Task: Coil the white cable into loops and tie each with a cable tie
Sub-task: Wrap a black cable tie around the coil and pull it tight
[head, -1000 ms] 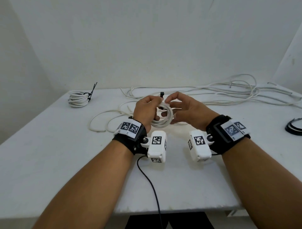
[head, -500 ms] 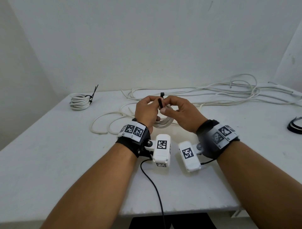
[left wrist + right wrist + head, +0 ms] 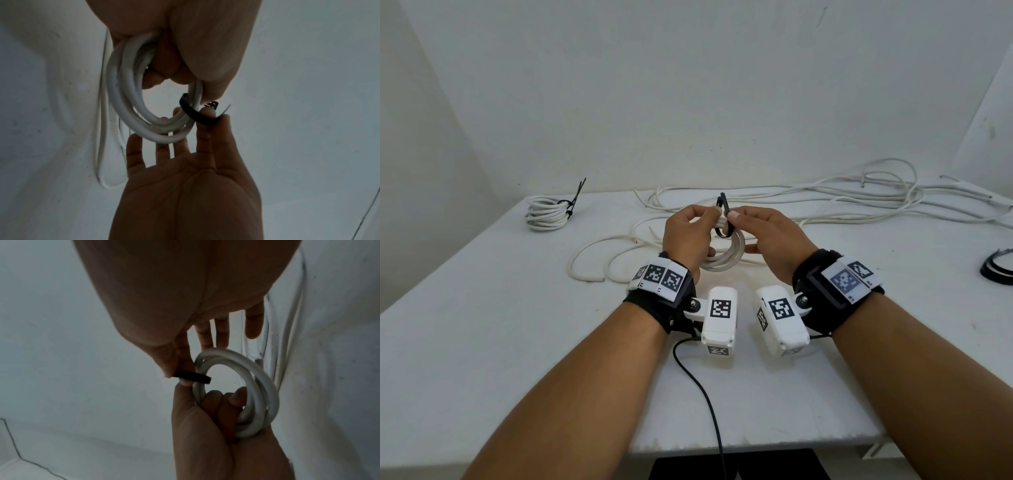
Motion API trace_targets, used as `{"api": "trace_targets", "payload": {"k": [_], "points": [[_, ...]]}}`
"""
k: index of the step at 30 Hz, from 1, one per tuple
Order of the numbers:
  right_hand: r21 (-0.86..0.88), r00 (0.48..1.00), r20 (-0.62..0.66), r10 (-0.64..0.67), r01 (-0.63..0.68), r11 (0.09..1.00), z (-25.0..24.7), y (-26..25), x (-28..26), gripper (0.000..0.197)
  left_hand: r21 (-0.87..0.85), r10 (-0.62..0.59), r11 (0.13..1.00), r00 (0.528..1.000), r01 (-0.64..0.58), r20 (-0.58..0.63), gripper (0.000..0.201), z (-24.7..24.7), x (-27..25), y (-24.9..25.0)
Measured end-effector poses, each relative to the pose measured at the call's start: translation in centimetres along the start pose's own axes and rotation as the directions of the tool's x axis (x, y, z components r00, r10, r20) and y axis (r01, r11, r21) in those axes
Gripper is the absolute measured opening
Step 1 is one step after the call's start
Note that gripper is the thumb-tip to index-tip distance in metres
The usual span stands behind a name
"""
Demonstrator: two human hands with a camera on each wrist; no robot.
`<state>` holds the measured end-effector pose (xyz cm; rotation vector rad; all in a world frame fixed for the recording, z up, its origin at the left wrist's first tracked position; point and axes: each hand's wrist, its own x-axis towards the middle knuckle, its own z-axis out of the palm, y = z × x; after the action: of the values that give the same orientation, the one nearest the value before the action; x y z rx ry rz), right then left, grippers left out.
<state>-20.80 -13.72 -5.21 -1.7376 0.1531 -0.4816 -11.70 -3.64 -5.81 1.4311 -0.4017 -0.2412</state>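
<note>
A small coil of white cable [image 3: 727,262] is held above the table between both hands. My left hand [image 3: 705,222] grips the coil with fingers curled through its middle, as the right wrist view shows on the coil [image 3: 254,386]. A black cable tie [image 3: 724,216] wraps around the coil's strands at the top. My right hand [image 3: 743,222] pinches the cable tie [image 3: 197,116] between thumb and forefinger, while its other fingers stay straight beside the coil [image 3: 127,104]. The tie [image 3: 193,377] lies across the strands right next to the left thumb.
A finished coil [image 3: 548,214] bound with a black tie sits at the back left. Loose white cable [image 3: 825,202] sprawls along the back and right, and its end [image 3: 599,260] curls near the hands. Black ties [image 3: 996,270] lie at the right edge. A black wire [image 3: 702,394] trails over the table's front edge [image 3: 756,442].
My right hand went from spread beside the coil to pinching the tie. The tie now wraps around the coil's top, and both hands sit closer together.
</note>
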Motion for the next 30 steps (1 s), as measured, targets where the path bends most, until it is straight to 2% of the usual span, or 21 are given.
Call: {"api": "trace_targets", "payload": {"k": [7,12,18,22,26,30], "points": [[0.083,1.000,0.003,0.015,-0.015,0.996,-0.11,-0.26,-0.09,0.036,0.030,0.021,0.999,1.000,-0.021,-0.003,0.020,0.22,-0.45,0.03],[0.080,0.999,-0.038,0.034,-0.031,0.996,-0.16,-0.11,0.13,0.033,0.052,0.030,0.998,0.999,-0.029,-0.017,0.010,0.15,-0.55,0.17],[0.137,0.995,-0.061,0.076,-0.067,0.988,0.03,-0.13,0.10,0.018,0.102,0.081,0.991,0.997,-0.081,0.003,0.019,0.10,-0.72,0.29],[0.234,0.987,-0.107,0.120,-0.092,0.968,0.19,-0.42,0.13,0.017,0.163,0.149,0.976,0.989,-0.147,-0.001,0.018,0.06,-0.58,0.34],[0.272,0.980,-0.119,0.158,-0.121,0.955,0.27,-0.58,0.12,0.025,0.180,0.163,0.971,0.987,-0.159,-0.003,0.013,0.15,-0.53,0.26],[0.288,0.976,-0.129,0.178,-0.135,0.948,0.27,-0.60,0.19,0.026,0.178,0.161,0.971,0.987,-0.160,0.006,0.017,0.24,-0.66,0.35]]}}
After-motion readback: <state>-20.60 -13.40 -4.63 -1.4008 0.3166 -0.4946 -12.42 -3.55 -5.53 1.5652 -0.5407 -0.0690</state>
